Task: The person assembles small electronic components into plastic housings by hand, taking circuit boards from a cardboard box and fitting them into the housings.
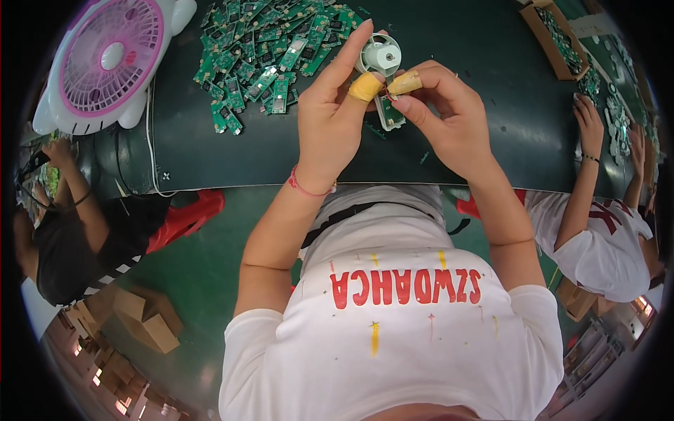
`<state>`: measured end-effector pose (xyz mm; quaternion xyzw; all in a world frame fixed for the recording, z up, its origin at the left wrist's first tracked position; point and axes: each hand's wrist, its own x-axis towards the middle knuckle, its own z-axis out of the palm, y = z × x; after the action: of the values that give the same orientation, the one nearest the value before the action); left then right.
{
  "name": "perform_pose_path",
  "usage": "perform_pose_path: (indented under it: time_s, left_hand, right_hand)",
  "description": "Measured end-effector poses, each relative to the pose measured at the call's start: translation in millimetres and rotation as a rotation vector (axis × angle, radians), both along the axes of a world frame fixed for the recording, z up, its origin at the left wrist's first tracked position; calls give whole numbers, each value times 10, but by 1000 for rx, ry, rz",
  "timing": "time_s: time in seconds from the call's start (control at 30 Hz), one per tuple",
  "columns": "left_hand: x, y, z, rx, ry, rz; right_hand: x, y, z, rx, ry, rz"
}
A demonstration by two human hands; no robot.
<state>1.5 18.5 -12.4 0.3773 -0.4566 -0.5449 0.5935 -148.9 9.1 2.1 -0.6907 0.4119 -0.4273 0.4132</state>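
My left hand [331, 116] holds a small white fan housing [380, 56] above the table, its yellow-wrapped thumb against the near side and its index finger stretched up beside it. The housing has a round end with a motor hub in the middle. Its lower part carries a green circuit board [394, 114] and hangs toward me. My right hand [453, 116] pinches at thin red wires [388, 92] between the round end and the board, with yellow wrapping on its index finger. Both hands' fingers partly hide the housing's middle.
Many green circuit boards [263, 52] lie piled on the dark green table [232, 158]. A white and purple desk fan [112, 56] stands at left. A cardboard box [551, 38] of boards sits at far right. People work on both sides, near red stools [186, 219].
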Motion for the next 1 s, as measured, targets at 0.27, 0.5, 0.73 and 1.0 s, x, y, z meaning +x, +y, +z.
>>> perform_pose_path:
  time_s: [0.27,0.5,0.73,1.0]
  left_hand:
    - [35,-9,-20,27,87,-38]
    - [52,-22,38,102,96,-72]
    - [-94,-45,-22,-59,159,56]
    - [-267,17,-56,-10,68,105]
  right_hand:
    - [35,-54,-75,-22,-31,-5]
    - [19,-98,-11,-225,185,25]
    - [68,-22,15,132,148,-176]
    - [157,-13,-217,-17,111,50]
